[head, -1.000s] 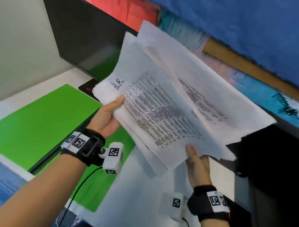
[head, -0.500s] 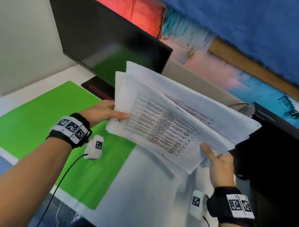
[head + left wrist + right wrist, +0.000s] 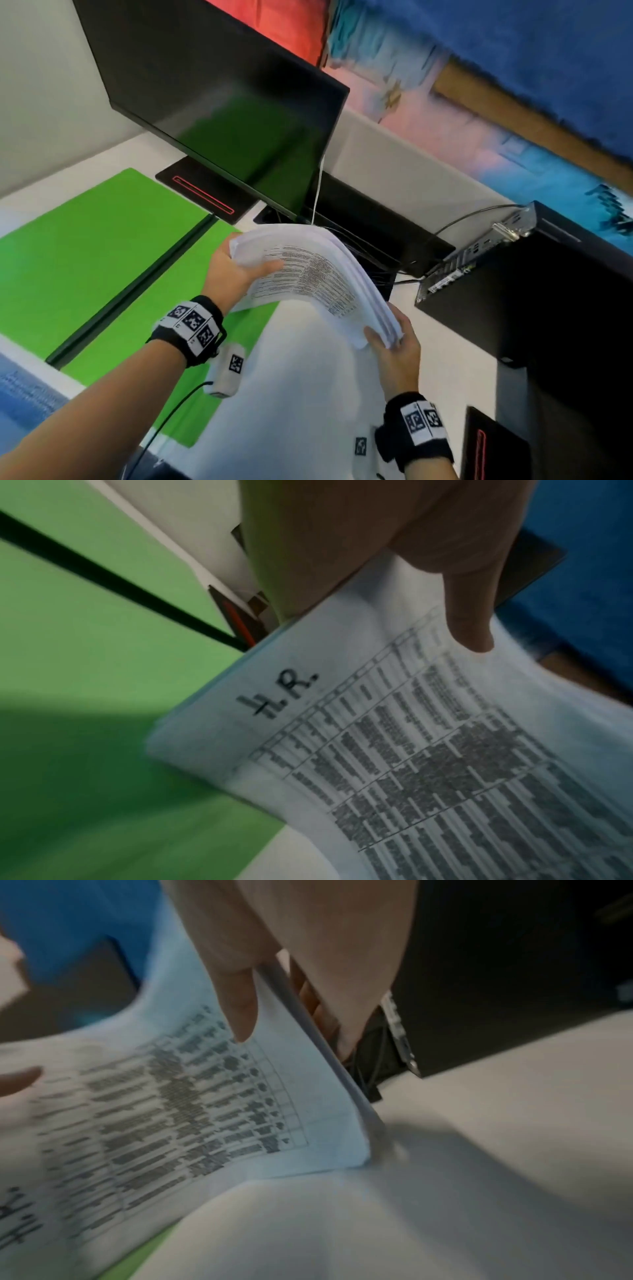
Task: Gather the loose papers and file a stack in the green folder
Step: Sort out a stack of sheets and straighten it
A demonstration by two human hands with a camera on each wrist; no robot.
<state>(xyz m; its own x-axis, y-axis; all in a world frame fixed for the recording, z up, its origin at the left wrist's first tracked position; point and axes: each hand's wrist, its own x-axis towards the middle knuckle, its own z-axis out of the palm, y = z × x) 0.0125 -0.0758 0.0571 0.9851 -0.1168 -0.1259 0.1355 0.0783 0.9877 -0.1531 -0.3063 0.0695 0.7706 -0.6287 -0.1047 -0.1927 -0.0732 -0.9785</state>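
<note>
Just right of the open green folder, both hands grip the bent paper stack, left hand and right hand; I'd square the edges before sliding it in.

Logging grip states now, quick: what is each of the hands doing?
Left hand: grips one end of the paper stack, thumb on top.
Right hand: grips the stack's other end, thumb on top.
</note>
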